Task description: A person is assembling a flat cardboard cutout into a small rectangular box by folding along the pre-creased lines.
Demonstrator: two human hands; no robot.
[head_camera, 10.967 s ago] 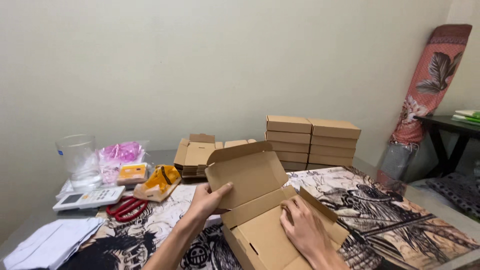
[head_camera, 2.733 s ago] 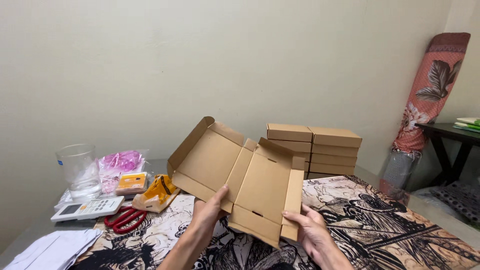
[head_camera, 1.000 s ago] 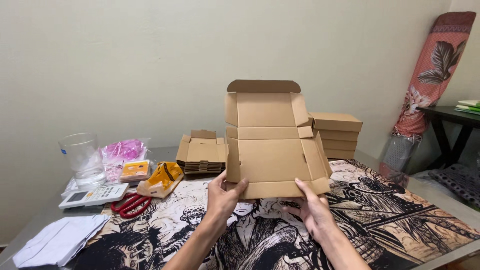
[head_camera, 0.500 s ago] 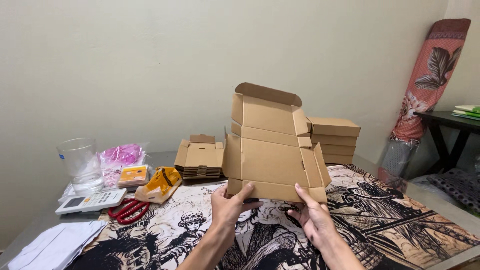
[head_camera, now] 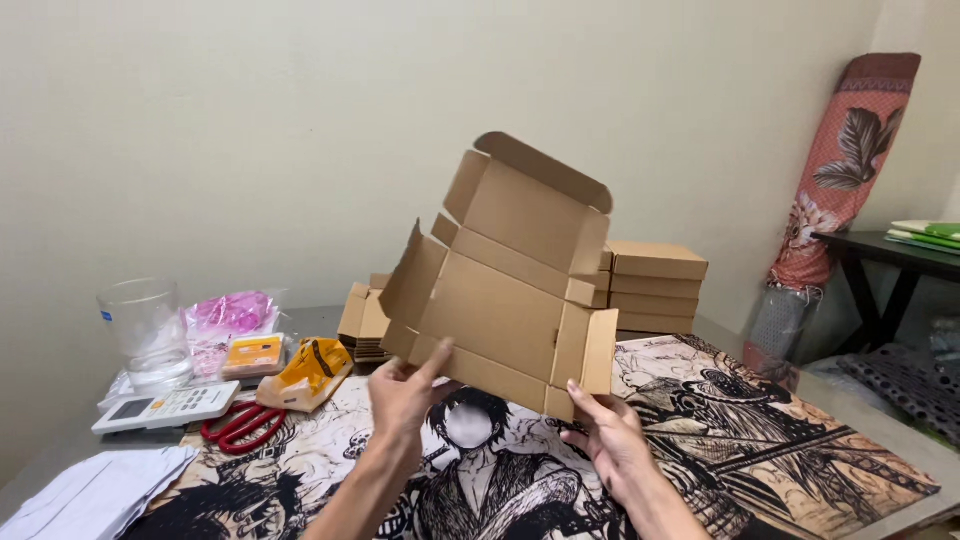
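From the head camera, we held an unfolded cardboard box [head_camera: 505, 285] in the air above the printed mat [head_camera: 760, 430], nothing inside it. Our left hand [head_camera: 405, 390] pinched its lower edge at seven o'clock, thumb in front. Our right hand [head_camera: 610, 440] gripped the bottom corner at five o'clock, fingers curled behind. The box tilted, its long axis running from seven toward one o'clock, lid flap uppermost.

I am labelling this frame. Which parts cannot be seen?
Head view only:
- Lower stacked brown cardboard boxes: covered by the unfolded brown cardboard box.
- Left hand and right hand: fingers partly behind that box.
- White paper sheets: cut off by frame edge.
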